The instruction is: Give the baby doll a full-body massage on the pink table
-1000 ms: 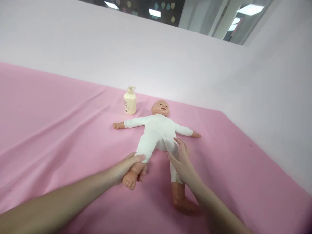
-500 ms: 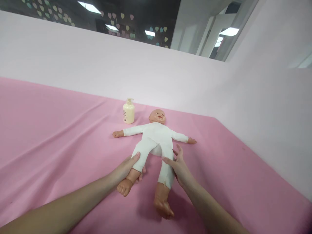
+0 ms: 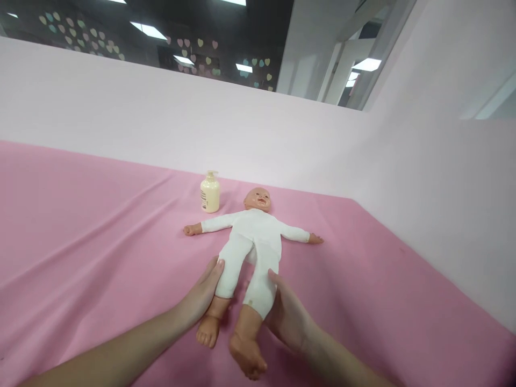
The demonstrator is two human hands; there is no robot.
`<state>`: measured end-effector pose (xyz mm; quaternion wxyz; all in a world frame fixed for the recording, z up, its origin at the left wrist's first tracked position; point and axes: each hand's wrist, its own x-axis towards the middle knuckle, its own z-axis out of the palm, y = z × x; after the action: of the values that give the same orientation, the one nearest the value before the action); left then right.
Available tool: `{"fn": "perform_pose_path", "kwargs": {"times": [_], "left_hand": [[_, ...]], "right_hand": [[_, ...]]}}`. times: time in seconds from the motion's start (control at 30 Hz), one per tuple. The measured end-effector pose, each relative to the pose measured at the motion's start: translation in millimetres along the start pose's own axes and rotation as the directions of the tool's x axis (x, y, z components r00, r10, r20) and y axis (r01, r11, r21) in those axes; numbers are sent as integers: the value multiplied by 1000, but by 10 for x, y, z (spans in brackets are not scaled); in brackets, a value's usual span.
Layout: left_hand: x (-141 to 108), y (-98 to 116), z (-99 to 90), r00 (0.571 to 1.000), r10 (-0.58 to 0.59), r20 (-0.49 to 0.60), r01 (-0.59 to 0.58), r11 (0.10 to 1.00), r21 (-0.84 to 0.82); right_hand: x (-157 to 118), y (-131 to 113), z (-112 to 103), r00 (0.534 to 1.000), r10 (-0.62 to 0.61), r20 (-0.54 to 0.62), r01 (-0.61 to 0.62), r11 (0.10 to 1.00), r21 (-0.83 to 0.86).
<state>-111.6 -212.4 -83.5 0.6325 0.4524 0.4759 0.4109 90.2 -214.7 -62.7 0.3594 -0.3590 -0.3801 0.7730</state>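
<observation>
has the doll (image 3: 260, 228) face-up on the pink cloth (image 3: 100, 242), head towards twelve o'clock. grips one leg with the left hand (image 3: 201, 295) at seven, the other with the right hand (image 3: 289, 313) at five, thumbs uppermost, likely to steady both from outside. has the pump bottle (image 3: 210, 195) upright at eleven, apparently clear of both forearms.
</observation>
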Motion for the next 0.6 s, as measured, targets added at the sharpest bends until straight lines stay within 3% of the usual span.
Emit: {"fn": "perform_pose_path", "kwargs": {"times": [0.13, 0.27, 0.43, 0.6], "left_hand": [[-109, 60, 96, 997, 70, -26, -71, 996, -50], [-120, 59, 85, 976, 179, -122, -166, 980, 110], [-107, -12, 54, 959, 269, -89, -237, 933, 270], [-87, -184, 33, 903, 423, -72, -345, 817, 463]], "right_hand": [[-108, 124, 100, 961, 86, 264, -122, 985, 122], [-152, 169, 87, 890, 127, 437, -228, 956, 187], [-58, 190, -33, 860, 181, 477, -331, 910, 251], [-4, 268, -103, 897, 77, 435, -279, 863, 421]]}}
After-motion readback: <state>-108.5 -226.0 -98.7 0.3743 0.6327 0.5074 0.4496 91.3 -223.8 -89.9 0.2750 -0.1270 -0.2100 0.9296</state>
